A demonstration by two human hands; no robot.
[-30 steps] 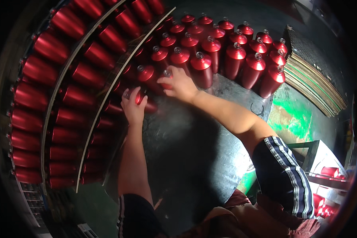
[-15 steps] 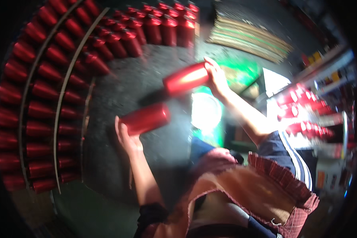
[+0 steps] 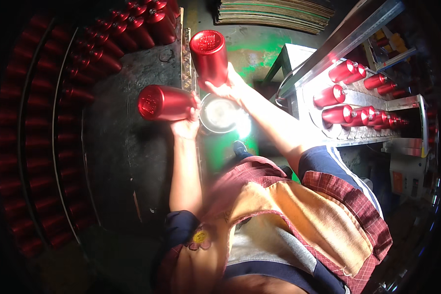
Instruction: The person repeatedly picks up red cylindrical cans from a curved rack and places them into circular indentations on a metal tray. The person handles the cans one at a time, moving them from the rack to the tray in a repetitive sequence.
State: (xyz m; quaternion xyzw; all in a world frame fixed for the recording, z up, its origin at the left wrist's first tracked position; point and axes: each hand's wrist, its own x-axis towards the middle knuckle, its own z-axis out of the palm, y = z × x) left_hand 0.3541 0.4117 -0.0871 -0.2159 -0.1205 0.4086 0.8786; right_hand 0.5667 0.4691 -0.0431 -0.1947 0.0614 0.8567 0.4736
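Two glossy red metallic bottles are in my hands, one in each. My left hand grips the narrower end of a red bottle, which lies nearly level with its embossed base facing left. A little farther off, my right hand is closed round the lower end of the other red bottle. That one tilts upward, its embossed base turned toward me. The two bottles are close but apart. My fingers and palms hide their neck ends.
Rows of red bottles line the dark table at left, with more upright at its far end. Below my hands is a round pale container. A metal-framed rack holding red bottles stands at right. Stacked sheets lie at the back.
Both bottles have swung away from over the dark table toward the round container, and their bases now show. The right one has turned more upright. My view has shifted to the right.
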